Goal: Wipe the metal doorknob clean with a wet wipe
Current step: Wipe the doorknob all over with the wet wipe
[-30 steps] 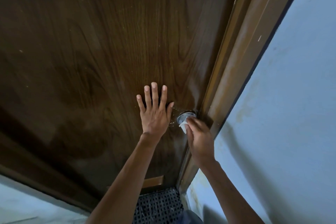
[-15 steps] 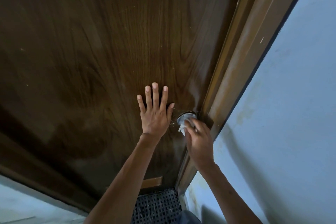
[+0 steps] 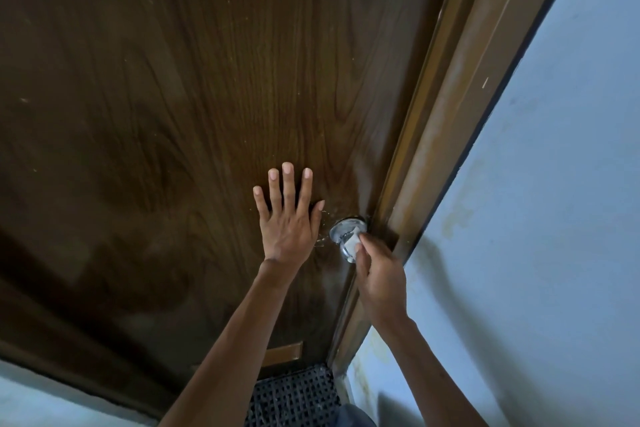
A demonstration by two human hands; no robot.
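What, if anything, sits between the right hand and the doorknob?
Only the wet wipe, pinched in the right hand against the doorknob. The left hand lies flat on the door, beside the knob.

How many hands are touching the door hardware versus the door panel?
2 hands: left hand spread flat on the wooden door; right hand holding the wet wipe against the doorknob. None hidden.

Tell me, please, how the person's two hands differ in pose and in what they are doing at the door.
The left hand lies flat with fingers spread on the wooden door; the right hand is curled, fingers closed. The left hand holds nothing; the right hand presses a white wet wipe to the metal doorknob. The left hand sits beside the doorknob, not touching it. Both are bare.
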